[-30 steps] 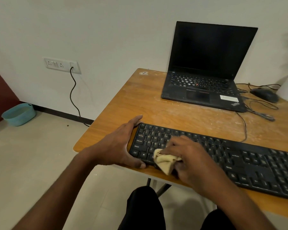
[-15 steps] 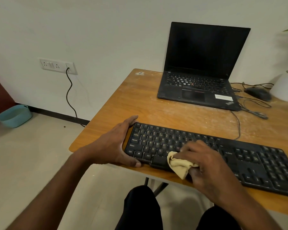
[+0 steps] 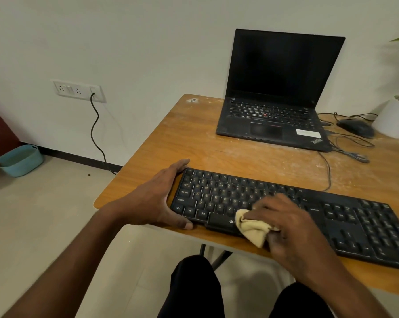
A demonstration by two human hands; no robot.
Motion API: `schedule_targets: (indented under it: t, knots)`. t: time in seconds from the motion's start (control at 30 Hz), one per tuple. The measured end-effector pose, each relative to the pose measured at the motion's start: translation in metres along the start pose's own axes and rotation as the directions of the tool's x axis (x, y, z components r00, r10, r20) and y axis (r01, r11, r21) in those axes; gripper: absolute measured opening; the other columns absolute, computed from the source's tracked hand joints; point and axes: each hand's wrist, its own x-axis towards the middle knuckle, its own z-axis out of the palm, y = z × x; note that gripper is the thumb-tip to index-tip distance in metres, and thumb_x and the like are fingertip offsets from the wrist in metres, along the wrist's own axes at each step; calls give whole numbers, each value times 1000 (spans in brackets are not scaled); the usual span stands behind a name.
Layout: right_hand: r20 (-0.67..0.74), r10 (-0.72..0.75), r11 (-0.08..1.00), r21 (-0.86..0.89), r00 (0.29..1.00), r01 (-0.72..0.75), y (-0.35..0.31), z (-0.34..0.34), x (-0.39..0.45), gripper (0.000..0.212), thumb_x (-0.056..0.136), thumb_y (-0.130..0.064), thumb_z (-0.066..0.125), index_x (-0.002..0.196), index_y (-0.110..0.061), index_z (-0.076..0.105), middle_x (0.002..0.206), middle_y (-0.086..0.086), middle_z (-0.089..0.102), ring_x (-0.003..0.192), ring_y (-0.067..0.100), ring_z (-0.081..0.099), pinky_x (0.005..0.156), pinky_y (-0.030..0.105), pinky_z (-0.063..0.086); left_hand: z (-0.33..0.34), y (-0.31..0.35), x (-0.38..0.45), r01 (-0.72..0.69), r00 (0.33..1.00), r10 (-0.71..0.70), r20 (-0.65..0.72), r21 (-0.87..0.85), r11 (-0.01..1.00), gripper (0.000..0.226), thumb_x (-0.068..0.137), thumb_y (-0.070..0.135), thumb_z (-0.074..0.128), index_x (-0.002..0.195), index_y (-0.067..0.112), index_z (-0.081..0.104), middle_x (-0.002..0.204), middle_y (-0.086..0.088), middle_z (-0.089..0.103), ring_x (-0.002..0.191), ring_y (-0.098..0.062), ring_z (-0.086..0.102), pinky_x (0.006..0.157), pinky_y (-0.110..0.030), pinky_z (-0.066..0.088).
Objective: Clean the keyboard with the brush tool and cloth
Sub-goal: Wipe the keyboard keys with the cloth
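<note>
Desk (image 3: 216,152): laptop (image 3: 272,115) behind | left hand (image 3: 157,203) grasps keyboard (image 3: 331,216) | right hand (image 3: 288,228) clenches cloth (image 3: 251,228)

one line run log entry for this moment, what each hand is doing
step: wiping | right hand: presses cloth on keyboard near spacebar | left hand: grips keyboard's left end | brush: not in view

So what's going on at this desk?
Someone is cleaning a keyboard. The left hand grips its left end to steady it, while the right hand presses a bunched cloth onto the keys near the space bar. An open laptop with a dark screen sits further back on the dusty table. No brush is in view.
</note>
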Motion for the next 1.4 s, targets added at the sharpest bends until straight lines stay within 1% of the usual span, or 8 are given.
schedule_targets:
  t: [0.17, 0.47, 0.6, 0.73, 0.93, 1.03, 1.23, 1.4]
  knots:
    - [-47, 58, 998, 7, 997, -57, -4, 2, 0, 62, 56, 22, 76, 101, -21, 78, 98, -16, 64, 88, 6, 51, 70, 19, 45, 1, 1, 2, 0, 1000, 0, 0, 22, 1000, 146, 49, 68, 93, 161, 51, 1, 163, 17, 25, 146, -6, 34, 123, -40, 40]
    - [75, -75, 996, 47, 994, 71, -32, 20, 42, 45, 78, 9, 70, 113, -19, 75, 105, -11, 67, 94, 8, 47, 77, 21, 43, 0, 0, 0, -6, 1000, 6, -7, -5, 1000, 143, 49, 66, 96, 159, 57, 5, 160, 20, 28, 144, -4, 37, 119, -40, 45]
    - [23, 38, 999, 12, 999, -39, -1, 1, 20, 53, 62, 19, 77, 98, -19, 80, 96, -8, 71, 88, 15, 58, 70, 27, 50, 0, -2, 1, -18, 1000, 18, 6, -32, 999, 143, 49, 64, 96, 158, 58, 4, 161, 20, 27, 146, -5, 36, 121, -42, 44]
    - [-37, 81, 996, -23, 996, -82, 6, -3, 18, 57, 52, 24, 79, 92, -16, 81, 92, -5, 73, 81, 17, 61, 68, 16, 41, 1, -3, 2, -16, 1000, 16, 7, -30, 999, 144, 48, 66, 95, 159, 56, 3, 162, 18, 27, 146, -7, 36, 121, -43, 43]
    - [-7, -16, 998, 55, 1000, 17, -31, 25, 59, 40, 81, 5, 73, 111, -22, 76, 107, -10, 69, 99, 13, 53, 85, 36, 50, 1, 0, 2, -12, 1000, 12, -2, 5, 1000, 145, 50, 66, 96, 160, 55, 2, 162, 19, 27, 145, -6, 36, 119, -40, 45]
    - [50, -58, 997, 48, 997, 56, -38, 29, 69, 42, 84, 3, 71, 115, -24, 74, 111, -13, 67, 102, 10, 50, 86, 33, 48, 2, 0, 1, -18, 1000, 18, -7, 2, 1000, 144, 51, 67, 95, 160, 54, 2, 162, 19, 26, 146, -7, 36, 118, -40, 47]
    - [15, 96, 993, 65, 995, -97, 6, -7, 36, 50, 68, 19, 71, 103, -17, 79, 98, -11, 69, 95, 17, 59, 79, 38, 54, 0, -3, 2, -28, 1000, 29, 12, -43, 999, 145, 50, 64, 96, 160, 54, 2, 163, 19, 25, 147, -6, 35, 121, -42, 43]
    - [-65, 99, 995, 11, 993, -98, 20, -13, 30, 54, 64, 24, 69, 98, -18, 80, 92, -14, 68, 89, 18, 61, 74, 34, 53, 1, -5, 3, -31, 999, 31, 8, -37, 999, 145, 51, 63, 97, 160, 53, 2, 162, 20, 26, 147, -5, 35, 122, -42, 42]
